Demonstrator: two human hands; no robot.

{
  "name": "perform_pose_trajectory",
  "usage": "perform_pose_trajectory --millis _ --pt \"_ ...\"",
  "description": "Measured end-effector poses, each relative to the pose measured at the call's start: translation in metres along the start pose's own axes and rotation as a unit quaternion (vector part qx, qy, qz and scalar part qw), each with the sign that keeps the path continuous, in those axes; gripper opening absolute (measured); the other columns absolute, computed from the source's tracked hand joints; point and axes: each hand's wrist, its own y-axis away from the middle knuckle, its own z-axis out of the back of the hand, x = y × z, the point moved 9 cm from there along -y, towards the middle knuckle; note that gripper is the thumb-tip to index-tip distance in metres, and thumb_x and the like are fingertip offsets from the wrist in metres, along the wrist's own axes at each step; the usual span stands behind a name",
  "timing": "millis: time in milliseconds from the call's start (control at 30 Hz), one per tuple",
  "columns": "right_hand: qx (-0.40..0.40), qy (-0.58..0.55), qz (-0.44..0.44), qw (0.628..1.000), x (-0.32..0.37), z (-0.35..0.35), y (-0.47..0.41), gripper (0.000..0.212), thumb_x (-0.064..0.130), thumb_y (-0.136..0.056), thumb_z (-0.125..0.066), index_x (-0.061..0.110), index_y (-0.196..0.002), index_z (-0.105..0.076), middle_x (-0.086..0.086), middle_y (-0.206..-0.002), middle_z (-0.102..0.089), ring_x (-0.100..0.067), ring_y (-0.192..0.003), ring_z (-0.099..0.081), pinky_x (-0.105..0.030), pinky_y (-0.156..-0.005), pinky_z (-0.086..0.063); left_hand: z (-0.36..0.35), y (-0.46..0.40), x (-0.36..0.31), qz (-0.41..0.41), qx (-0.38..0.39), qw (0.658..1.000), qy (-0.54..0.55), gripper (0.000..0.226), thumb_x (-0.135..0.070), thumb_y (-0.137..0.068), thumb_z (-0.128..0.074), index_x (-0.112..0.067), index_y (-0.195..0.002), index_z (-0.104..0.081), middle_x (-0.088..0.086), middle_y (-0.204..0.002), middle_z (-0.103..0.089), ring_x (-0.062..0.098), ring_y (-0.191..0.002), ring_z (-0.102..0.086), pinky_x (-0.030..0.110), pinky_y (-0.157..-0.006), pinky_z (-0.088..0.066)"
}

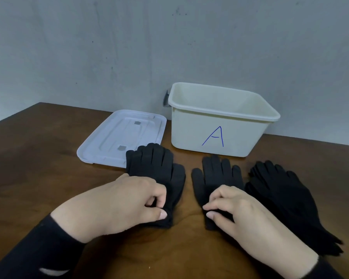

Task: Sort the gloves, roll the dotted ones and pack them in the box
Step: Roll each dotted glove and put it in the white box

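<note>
Nearest the camera, two forearms in black sleeves (pixel 38 250) extend over the brown wooden bench (pixel 48 168).

The left hand (pixel 117 204) is curled, thumb and forefinger pinching the cuff end of the left glove stack (pixel 157 170). This stack consists of black gloves lying flat with fingers pointing away from the person; its fingertips overlap the near right corner of the lid.

The right hand (pixel 236 214) is likewise curled, thumb and fingers pinching the cuff end of the middle glove (pixel 216 178), a black glove lying flat on the bench with fingers spread and pointing toward the box. A bare strip of bench separates the middle glove from the left glove stack.

Just beside the right hand, on its outer side, lies the right glove pile (pixel 280 198), black gloves stacked with fingers toward the box and cuffs trailing toward the near right edge of the view. (Dots cannot be made out on any glove at this resolution.)

Farther back, the translucent white lid (pixel 113 137) lies flat on the bench, left of the box.

The cream plastic box (pixel 220 125) stands open against the grey wall (pixel 129 47), marked on its front face with a blue letter "A". A grey clip (pixel 166 99) projects at its far left corner.
</note>
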Motion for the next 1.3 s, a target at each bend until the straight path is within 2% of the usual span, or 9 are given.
perform_pose_trajectory --millis 200,367,467,567,633,800,967,1133,1300 --pt "-0.030 -0.063 -0.013 0.998 -0.001 0.003 0.002 0.034 0.055 -0.096 -0.049 0.041 -0.122 -0.067 0.029 -0.112 -0.053 0.010 -0.115 -0.046 -0.007 -0.094 -0.039 0.026 -0.001 0.004 0.046 -0.132 0.983 0.121 0.022 -0.049 -0.093 -0.046 -0.033 -0.081 -0.056 -0.011 -0.071 -0.060 0.004 -0.058 -0.051 0.020 -0.056 -0.039" --pt "-0.130 -0.201 -0.026 0.971 0.003 0.026 0.011 0.055 0.069 -0.081 -0.050 0.047 -0.130 -0.060 0.037 -0.121 -0.056 0.015 -0.117 -0.049 -0.008 -0.093 -0.044 0.044 0.013 -0.014 0.044 -0.331 0.885 0.325 0.023 -0.034 -0.095 -0.047 -0.020 -0.078 -0.056 -0.005 -0.054 -0.042 0.007 -0.048 -0.037 0.017 -0.046 -0.031" --pt "-0.085 -0.342 -0.017 0.936 0.017 0.019 0.012 0.058 0.056 -0.081 -0.069 0.057 -0.136 -0.047 0.040 -0.129 -0.053 0.018 -0.120 -0.050 -0.009 -0.093 -0.048 0.023 0.004 -0.054 -0.034 -0.284 0.894 0.345 0.026 -0.034 -0.101 -0.042 -0.021 -0.092 -0.063 0.000 -0.074 -0.060 0.016 -0.069 -0.058 0.034 -0.064 -0.047" --pt "-0.117 -0.371 -0.035 0.921 0.013 0.014 0.012 0.057 0.041 -0.090 -0.068 0.052 -0.140 -0.044 0.028 -0.131 -0.060 0.006 -0.116 -0.061 -0.018 -0.095 -0.051 0.005 -0.003 -0.079 -0.079 -0.231 0.916 0.319 0.037 -0.018 -0.092 -0.037 -0.032 -0.111 -0.066 -0.015 -0.109 -0.067 0.006 -0.110 -0.060 0.015 -0.089 -0.045" --pt "-0.144 -0.391 -0.080 0.905 0.001 0.015 0.013 0.047 0.032 -0.099 -0.056 0.044 -0.143 -0.046 0.021 -0.132 -0.061 -0.004 -0.095 -0.073 -0.018 -0.088 -0.055 0.003 -0.004 -0.081 -0.091 -0.229 0.921 0.301 0.043 -0.014 -0.094 -0.036 -0.039 -0.116 -0.064 -0.023 -0.116 -0.064 -0.001 -0.117 -0.055 0.009 -0.094 -0.039" --pt "-0.198 -0.385 -0.114 0.894 -0.012 0.038 0.023 0.028 0.024 -0.104 -0.047 0.036 -0.120 -0.065 0.021 -0.103 -0.073 -0.007 -0.067 -0.074 -0.007 -0.066 -0.048 0.014 0.001 -0.061 -0.066 -0.305 0.919 0.239 0.041 0.004 -0.089 -0.048 -0.033 -0.089 -0.065 -0.016 -0.092 -0.065 0.004 -0.097 -0.061 0.007 -0.080 -0.043" --pt "-0.320 -0.330 -0.129 0.879 -0.021 0.090 0.041 0.016 0.019 -0.097 -0.059 0.032 -0.091 -0.066 0.006 -0.078 -0.072 -0.014 -0.064 -0.072 -0.036 -0.074 -0.055 0.017 -0.001 -0.053 -0.086 -0.304 0.940 0.130 0.034 -0.001 -0.087 -0.048 -0.033 -0.078 -0.054 -0.015 -0.084 -0.056 0.008 -0.087 -0.058 0.019 -0.075 -0.047" --pt "-0.305 -0.248 -0.119 0.912 0.004 0.138 0.045 0.014 0.030 -0.091 -0.065 0.042 -0.085 -0.072 0.008 -0.067 -0.074 0.002 -0.060 -0.066 -0.016 -0.060 -0.047 0.008 -0.006 -0.057 -0.101 -0.260 0.955 0.103 0.033 -0.007 -0.091 -0.048 -0.039 -0.081 -0.051 -0.020 -0.090 -0.054 0.002 -0.094 -0.052 0.022 -0.087 -0.045" --pt "-0.214 -0.173 -0.137 0.952 0.010 0.168 0.019 0.014 0.037 -0.091 -0.065 0.033 -0.082 -0.074 0.007 -0.067 -0.074 0.001 -0.059 -0.068 -0.030 -0.069 -0.048 0.012 -0.002 -0.053 -0.086 -0.275 0.950 0.121 0.025 -0.013 -0.094 -0.046 -0.033 -0.085 -0.059 -0.019 -0.088 -0.054 0.001 -0.090 -0.053 0.020 -0.082 -0.047"
